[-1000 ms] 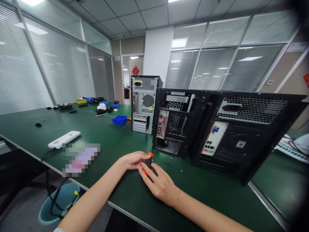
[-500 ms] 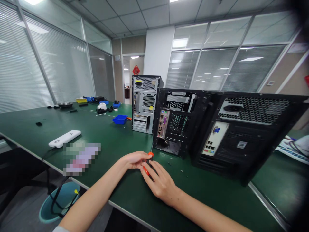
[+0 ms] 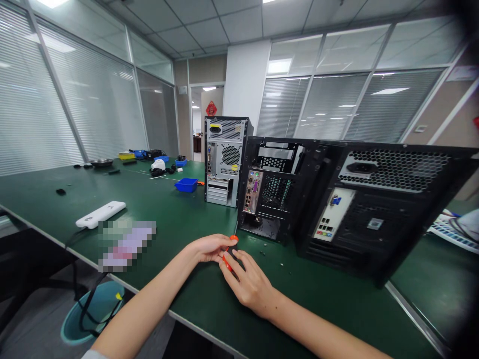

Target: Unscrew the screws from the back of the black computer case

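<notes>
Both my hands meet around a red and black screwdriver [image 3: 232, 240] at the table's middle. Its thin shaft points away, toward the base of the middle computer case [image 3: 275, 189]. My left hand [image 3: 210, 248] pinches the handle near its front. The fingers of my right hand [image 3: 247, 280] close on the rear of the handle. A silver-backed case [image 3: 224, 164] stands upright to the left of the middle one, and a larger black case [image 3: 377, 214] to the right. Small screws [image 3: 264, 253] lie just right of my hands.
On the green table [image 3: 157, 199] are a blue tray [image 3: 186, 185], a white device [image 3: 101, 215] with a cable, and a blurred-out item [image 3: 127, 245]. Cables and small bins sit farther back. A teal bucket [image 3: 71, 321] stands on the floor at the left.
</notes>
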A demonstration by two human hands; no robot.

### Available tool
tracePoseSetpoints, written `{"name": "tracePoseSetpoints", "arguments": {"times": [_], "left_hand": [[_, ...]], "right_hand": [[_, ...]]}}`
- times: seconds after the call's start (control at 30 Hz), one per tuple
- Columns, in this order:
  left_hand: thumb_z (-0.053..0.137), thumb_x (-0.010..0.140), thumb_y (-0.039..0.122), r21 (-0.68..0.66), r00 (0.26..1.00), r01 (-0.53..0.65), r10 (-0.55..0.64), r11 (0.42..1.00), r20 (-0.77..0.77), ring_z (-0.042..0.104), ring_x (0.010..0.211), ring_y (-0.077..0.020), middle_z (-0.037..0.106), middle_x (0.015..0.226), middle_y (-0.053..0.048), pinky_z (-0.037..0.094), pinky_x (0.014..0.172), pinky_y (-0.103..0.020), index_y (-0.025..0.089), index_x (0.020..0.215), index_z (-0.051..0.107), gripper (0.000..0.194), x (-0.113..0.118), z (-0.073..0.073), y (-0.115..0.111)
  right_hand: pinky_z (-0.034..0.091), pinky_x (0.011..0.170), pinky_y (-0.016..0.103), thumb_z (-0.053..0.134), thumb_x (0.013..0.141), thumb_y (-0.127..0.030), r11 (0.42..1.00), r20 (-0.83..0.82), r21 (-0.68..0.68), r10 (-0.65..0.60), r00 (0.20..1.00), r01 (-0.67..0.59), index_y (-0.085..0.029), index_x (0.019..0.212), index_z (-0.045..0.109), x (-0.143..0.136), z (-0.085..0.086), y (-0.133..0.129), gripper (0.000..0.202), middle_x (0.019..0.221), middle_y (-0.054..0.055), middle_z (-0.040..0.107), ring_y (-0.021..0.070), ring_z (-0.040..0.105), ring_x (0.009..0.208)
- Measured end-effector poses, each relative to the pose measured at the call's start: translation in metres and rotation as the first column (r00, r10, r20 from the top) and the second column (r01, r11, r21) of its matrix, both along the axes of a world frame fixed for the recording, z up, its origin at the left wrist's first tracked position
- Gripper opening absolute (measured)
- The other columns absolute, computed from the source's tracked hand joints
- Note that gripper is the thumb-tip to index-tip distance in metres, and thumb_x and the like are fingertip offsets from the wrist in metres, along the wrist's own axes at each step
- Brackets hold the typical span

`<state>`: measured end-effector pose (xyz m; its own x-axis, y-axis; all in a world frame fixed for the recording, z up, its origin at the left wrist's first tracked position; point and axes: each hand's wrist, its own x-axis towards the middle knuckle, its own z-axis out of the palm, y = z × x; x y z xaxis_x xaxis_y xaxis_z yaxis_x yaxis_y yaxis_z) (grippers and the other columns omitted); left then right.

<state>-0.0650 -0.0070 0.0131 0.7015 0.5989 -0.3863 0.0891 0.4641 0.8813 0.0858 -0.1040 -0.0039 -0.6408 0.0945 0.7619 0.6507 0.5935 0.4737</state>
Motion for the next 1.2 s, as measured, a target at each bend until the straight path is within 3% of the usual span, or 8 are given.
{"name": "tracePoseSetpoints", "arguments": {"times": [0.6, 0.87, 1.07, 1.2], "left_hand": [[0.076, 0.063, 0.043, 0.028, 0.999, -0.031, 0.032, 0.999, -0.041, 0.052, 0.043, -0.0054, 0.058, 0.058, 0.004, 0.041, 0.039, -0.015, 0.015, 0.075, 0.051, 0.04, 0.002, -0.001, -0.001], [0.078, 0.061, 0.038, -0.025, 0.999, -0.019, 0.02, 0.999, 0.036, 0.056, 0.05, -0.0092, 0.059, 0.061, -0.001, 0.041, 0.045, -0.019, 0.008, 0.077, 0.059, 0.039, 0.0, 0.0, -0.001], [0.078, 0.06, 0.04, -0.018, 0.997, -0.062, 0.063, 0.998, 0.037, 0.04, 0.041, -0.0035, 0.049, 0.051, 0.004, 0.024, 0.04, -0.017, 0.008, 0.07, 0.058, 0.039, 0.001, -0.002, -0.001], [0.08, 0.055, 0.044, 0.001, 0.998, -0.061, 0.061, 0.998, 0.0, 0.039, 0.041, -0.0034, 0.046, 0.049, 0.006, 0.026, 0.041, -0.017, 0.01, 0.068, 0.057, 0.043, 0.001, -0.003, 0.0]], "right_hand": [[0.054, 0.075, 0.038, 0.053, 0.083, -0.004, 1.0, -0.003, 0.019, -0.016, 1.0, 0.016, -0.007, 0.096, 0.066, 0.0, 0.002, 0.0, 0.019, 0.093, 0.015, 0.068, 0.0235, 0.063, 0.085], [0.053, 0.083, 0.04, 0.044, 0.088, -0.01, 0.999, 0.063, -0.043, -0.027, 0.998, 0.03, -0.009, 0.109, 0.064, 0.001, -0.003, 0.003, 0.029, 0.111, 0.014, 0.064, 0.0279, 0.06, 0.103], [0.049, 0.094, 0.043, 0.045, 0.088, -0.01, 0.997, 0.162, -0.074, -0.013, 0.987, 0.026, -0.004, 0.115, 0.06, 0.001, -0.004, 0.007, 0.032, 0.121, 0.018, 0.059, 0.0314, 0.053, 0.116], [0.048, 0.098, 0.045, 0.047, 0.087, -0.012, 0.996, 0.217, -0.085, 0.01, 0.976, 0.009, -0.005, 0.113, 0.059, 0.002, -0.006, 0.01, 0.03, 0.12, 0.019, 0.059, 0.0328, 0.051, 0.119]]}}
